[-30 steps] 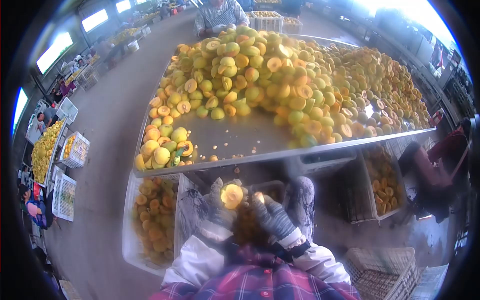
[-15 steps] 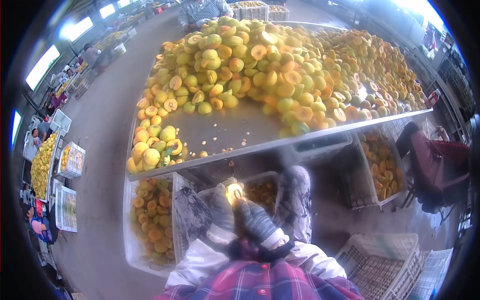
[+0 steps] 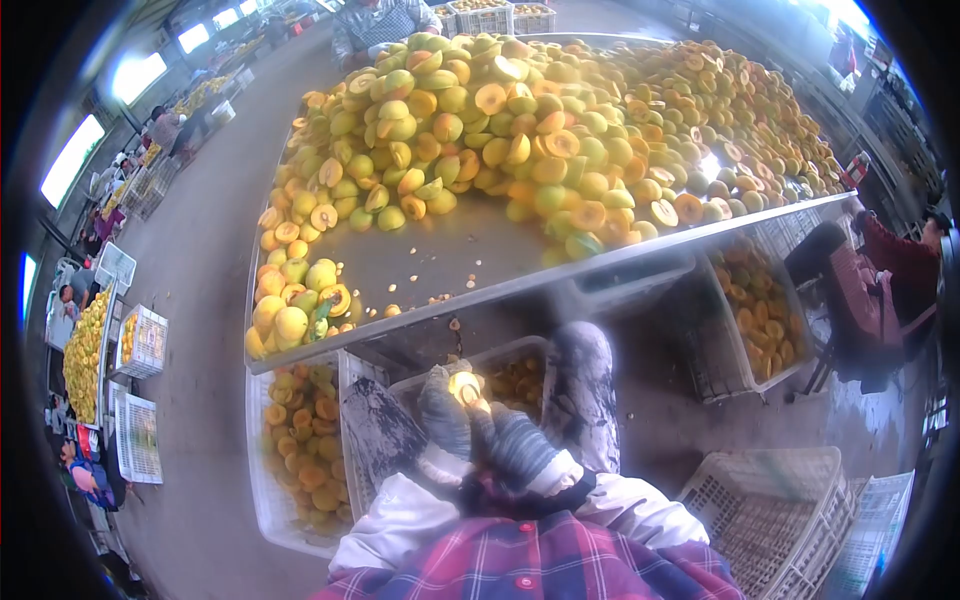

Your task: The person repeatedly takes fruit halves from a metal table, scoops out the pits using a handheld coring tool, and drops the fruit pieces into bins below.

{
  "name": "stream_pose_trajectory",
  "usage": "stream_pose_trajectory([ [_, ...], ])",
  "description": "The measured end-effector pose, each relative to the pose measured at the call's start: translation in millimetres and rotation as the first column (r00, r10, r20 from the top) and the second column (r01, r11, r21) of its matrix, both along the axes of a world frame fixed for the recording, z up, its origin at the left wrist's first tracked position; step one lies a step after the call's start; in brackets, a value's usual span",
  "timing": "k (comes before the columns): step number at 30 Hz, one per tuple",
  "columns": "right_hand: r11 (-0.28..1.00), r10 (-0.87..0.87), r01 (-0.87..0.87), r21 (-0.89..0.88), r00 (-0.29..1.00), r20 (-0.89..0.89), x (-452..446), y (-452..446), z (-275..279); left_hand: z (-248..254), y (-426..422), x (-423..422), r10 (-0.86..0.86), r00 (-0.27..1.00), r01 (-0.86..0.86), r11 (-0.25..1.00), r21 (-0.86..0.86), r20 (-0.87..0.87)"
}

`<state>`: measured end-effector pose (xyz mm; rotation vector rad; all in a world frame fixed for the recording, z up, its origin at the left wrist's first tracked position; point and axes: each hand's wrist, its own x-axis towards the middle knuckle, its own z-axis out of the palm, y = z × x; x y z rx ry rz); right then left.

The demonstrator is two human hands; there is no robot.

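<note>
In its grey glove, my left hand (image 3: 445,415) is closed around a cut fruit half (image 3: 465,388), whose bright cut face points up. My right hand (image 3: 515,440), also gloved, has its fingers pressed together at the lower right edge of that fruit; whether it holds something small there is hidden. Both hands are above my lap, in front of a crate of fruit halves (image 3: 520,378) between my knees. Beyond them stands a metal table (image 3: 440,245) heaped with yellow-green fruit halves (image 3: 450,125).
A white crate of fruit halves (image 3: 302,450) stands at the left, another crate (image 3: 755,320) under the table at the right. An openwork crate (image 3: 770,510) lies lower right. One person (image 3: 375,25) is across the table, another (image 3: 880,290) sits at the right.
My right hand has moved left from apart to touching the fruit in my left hand. The whole view has shifted, with the table now a little further left and higher.
</note>
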<state>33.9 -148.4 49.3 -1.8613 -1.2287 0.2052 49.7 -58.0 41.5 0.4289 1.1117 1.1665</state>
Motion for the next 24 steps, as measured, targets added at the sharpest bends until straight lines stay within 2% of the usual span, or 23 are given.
stream_pose_trajectory([
  [4,1.0,0.002,-0.003,-0.017,0.999,-0.035,5,8,-27,-5,0,2,0.016,0.999,-0.012,0.991,0.137,-0.028],
  [6,0.989,-0.048,0.033,-0.147,0.994,-0.099,4,9,-26,-9,-2,-1,0.029,0.999,-0.02,0.98,0.2,-0.046],
  [7,0.988,-0.051,0.036,-0.147,0.994,-0.1,3,10,-23,-11,-3,-3,0.037,0.998,-0.024,0.973,0.23,-0.054],
  [8,0.965,-0.085,0.059,-0.256,0.992,-0.091,0,12,-17,-14,-4,-5,0.047,0.997,-0.03,0.965,0.26,-0.061],
  [9,0.928,-0.117,0.082,-0.363,0.99,-0.078,-1,12,-14,-19,-2,-13,-0.075,0.977,0.136,0.941,0.31,-0.2],
  [10,0.928,-0.118,0.082,-0.364,0.99,-0.078,-1,12,-14,-22,15,-25,-0.076,0.977,0.137,0.941,0.309,-0.2],
  [11,0.924,-0.193,0.089,-0.373,0.948,-0.252,0,12,-16,-23,43,-42,-0.505,0.836,0.549,0.784,0.289,-0.215],
  [12,0.919,-0.265,0.097,-0.381,0.87,-0.416,0,12,-16,-24,58,-50,-0.828,0.516,0.848,0.457,0.266,-0.221],
  [13,0.919,-0.269,0.102,-0.381,0.869,-0.416,7,8,-4,-9,57,-55,-0.902,0.348,0.929,0.295,0.222,-0.257],
  [14,0.95,-0.018,-0.112,-0.292,0.913,-0.408,19,1,20,7,56,-56,-0.907,0.311,0.945,0.264,0.19,-0.285],
  [15,0.921,0.237,-0.329,-0.208,0.897,-0.373,27,-4,35,22,58,-57,-0.908,0.275,0.957,0.229,0.177,-0.314],
  [16,0.921,0.236,-0.329,-0.208,0.898,-0.372,29,-5,39,37,60,-58,-0.905,0.237,0.967,0.183,0.179,-0.354],
  [18,0.951,0.092,-0.271,-0.148,0.707,-0.701,28,-6,44,70,60,-59,-0.862,0.182,0.968,0.073,0.239,-0.474],
  [19,0.962,0.027,-0.239,-0.131,0.564,-0.826,28,-6,46,81,59,-60,-0.834,0.179,0.959,0.031,0.28,-0.521],
  [20,0.971,-0.033,-0.203,-0.123,0.399,-0.916,28,-6,47,95,57,-60,-0.834,0.213,0.945,0.044,0.324,-0.509],
  [21,0.979,-0.084,-0.162,-0.121,0.218,-0.972,29,-4,49,102,54,-60,-0.862,0.263,0.932,0.111,0.344,-0.434],
  [22,0.984,-0.023,-0.156,-0.089,0.383,-0.924,30,-1,44,103,45,-58,-0.88,0.351,0.912,0.244,0.329,-0.319],
  [23,0.95,0.292,-0.192,0.247,0.26,-0.92,27,5,22,107,34,-55,-0.859,0.454,0.879,0.389,0.275,-0.237],
  [24,0.926,0.366,-0.019,0.376,-0.191,-0.911,19,8,34,107,22,-50,-0.745,0.603,0.796,0.587,0.147,-0.285],
])
